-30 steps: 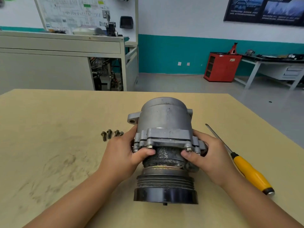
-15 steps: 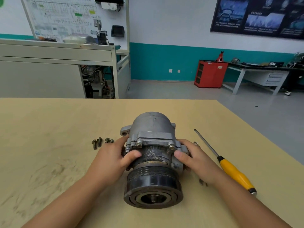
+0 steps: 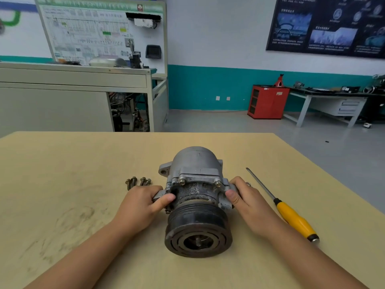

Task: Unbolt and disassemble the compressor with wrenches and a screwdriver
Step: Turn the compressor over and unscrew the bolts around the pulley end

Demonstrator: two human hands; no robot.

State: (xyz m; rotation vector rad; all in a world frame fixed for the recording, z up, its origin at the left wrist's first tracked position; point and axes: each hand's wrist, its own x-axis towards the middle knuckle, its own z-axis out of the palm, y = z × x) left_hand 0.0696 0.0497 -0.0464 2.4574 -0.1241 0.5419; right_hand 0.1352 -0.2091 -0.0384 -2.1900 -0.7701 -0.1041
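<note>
Head view: the compressor (image 3: 198,197) lies on its side in the middle of the wooden table (image 3: 62,184). Its black clutch pulley (image 3: 198,232) faces the wearer at six o'clock and its domed grey housing points away to twelve.

The left hand (image 3: 141,203) grips the casting at nine o'clock, thumb pressed on the front of the mounting ear and fingers curled behind it. The right hand (image 3: 248,205) mirrors this at three o'clock, thumb on the opposite ear. Both hands hold the body, none of it is lifted, and the pulley rim rests on the table.

Four loose bolts (image 3: 137,182) lie in a cluster at ten o'clock of the compressor, just beyond the left knuckles. A yellow-handled screwdriver (image 3: 291,215) lies at three o'clock, near the right hand but not touching it.

Two flange bolts (image 3: 181,181) show seated on the upper face, so the front section probably cannot part yet. To do this step well, judge the seam first. Keep an even pull on both ears so the casting does not cock, and steady the heavy pulley end so it cannot roll toward the table edge. No wrench is in view.
</note>
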